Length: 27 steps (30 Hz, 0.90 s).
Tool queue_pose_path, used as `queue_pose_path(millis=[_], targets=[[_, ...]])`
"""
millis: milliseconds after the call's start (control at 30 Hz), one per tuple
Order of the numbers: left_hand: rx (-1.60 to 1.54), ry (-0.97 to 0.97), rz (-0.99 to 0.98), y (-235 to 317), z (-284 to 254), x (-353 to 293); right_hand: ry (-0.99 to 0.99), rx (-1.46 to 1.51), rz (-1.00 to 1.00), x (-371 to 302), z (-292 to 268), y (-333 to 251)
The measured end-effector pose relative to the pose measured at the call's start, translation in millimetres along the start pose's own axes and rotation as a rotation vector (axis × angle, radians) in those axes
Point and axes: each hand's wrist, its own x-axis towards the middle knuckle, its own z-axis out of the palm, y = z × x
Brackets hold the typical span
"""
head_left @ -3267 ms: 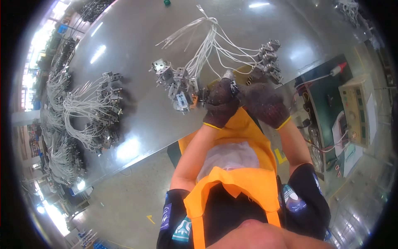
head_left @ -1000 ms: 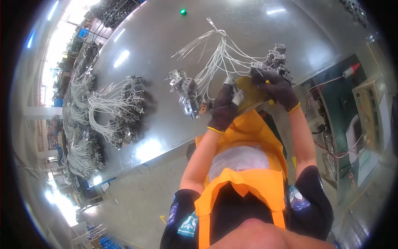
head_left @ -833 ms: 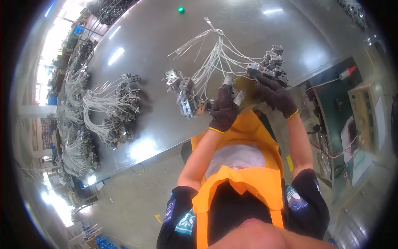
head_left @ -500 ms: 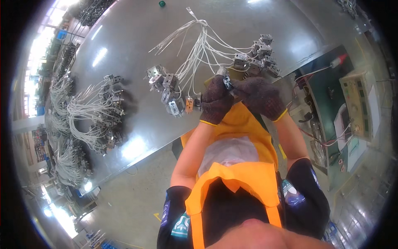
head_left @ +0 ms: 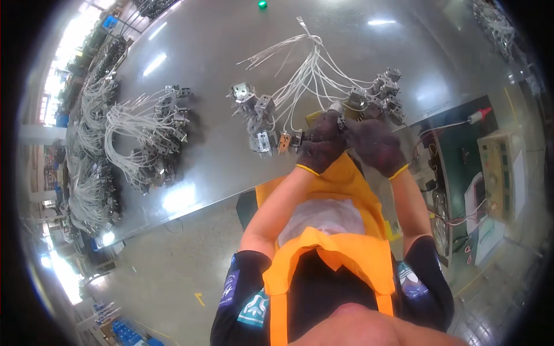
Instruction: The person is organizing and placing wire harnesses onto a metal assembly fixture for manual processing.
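Dark knit gloves with yellow cuffs cover both hands, which meet at the table's near edge. Fingers of my left hand [head_left: 321, 143] are closed round a small silvery metal part [head_left: 340, 122]. Against it press the bent fingers of my right hand [head_left: 376, 149], slightly blurred; what they pinch is hidden. Beyond the hands spreads a bundle of thin white wires [head_left: 313, 60], tied near its far end. Its wires run to metal housings [head_left: 388, 95] on the right and more metal housings [head_left: 264, 108] on the left. An orange-brown block [head_left: 284, 142] lies beside my left hand.
Further left on the metal table [head_left: 213, 150] lie another wired bundle [head_left: 124, 127] and a heap of similar bundles [head_left: 92, 184]. At right are a dark green board [head_left: 456, 138], a red-tipped tool [head_left: 478, 115], a beige instrument box [head_left: 496, 179] and scissors [head_left: 468, 251].
The whole view has shifted, so the table's things now appear farther right. My hands stay together at the small metal part, and the right one has turned slightly.
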Motion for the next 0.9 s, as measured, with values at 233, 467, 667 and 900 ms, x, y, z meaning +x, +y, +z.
queue_pose_path(millis=[233, 467, 667, 900], targets=[[0.245, 0.168, 0.107, 32, -18, -22, 0.175, 0.443, 0.048, -14, -12, -9], [0.561, -0.162, 0.122, -17, -58, -39, -0.094, 1.141, 0.439, -7, 57, -14], [0.252, 0.041, 0.078, -12, -52, -10, 0.024, 1.132, 0.444, 10, 54, 5], [0.058, -0.014, -0.077, -25, -26, -16, 0.279, 0.744, 0.315, 11, 50, 80]])
